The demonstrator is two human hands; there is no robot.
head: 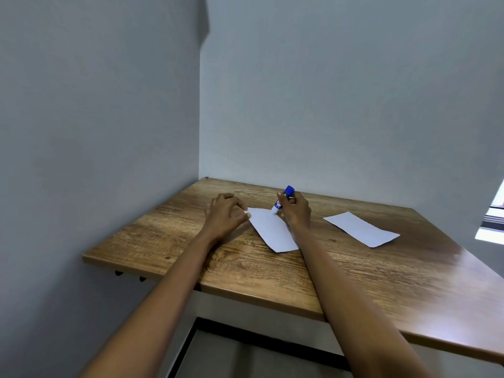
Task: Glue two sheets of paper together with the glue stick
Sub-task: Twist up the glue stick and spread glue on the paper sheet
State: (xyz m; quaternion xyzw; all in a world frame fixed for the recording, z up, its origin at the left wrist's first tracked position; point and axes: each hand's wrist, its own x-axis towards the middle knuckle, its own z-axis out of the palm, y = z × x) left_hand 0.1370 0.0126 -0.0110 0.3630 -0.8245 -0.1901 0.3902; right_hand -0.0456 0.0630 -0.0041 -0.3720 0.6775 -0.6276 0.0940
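Note:
A white sheet of paper [272,230] lies on the wooden table [272,268] between my two hands. My left hand [225,214] rests on the table with its fingertips pressing the sheet's far left corner. My right hand [296,210] grips a blue and white glue stick [282,200], tilted, with its white tip down on the far end of that sheet. A second white sheet [361,229] lies flat to the right, apart from both hands.
The table sits in a corner, with grey walls close behind and to the left. Its front edge runs diagonally from the left towards the lower right. A bright window edge [493,214] shows at the far right.

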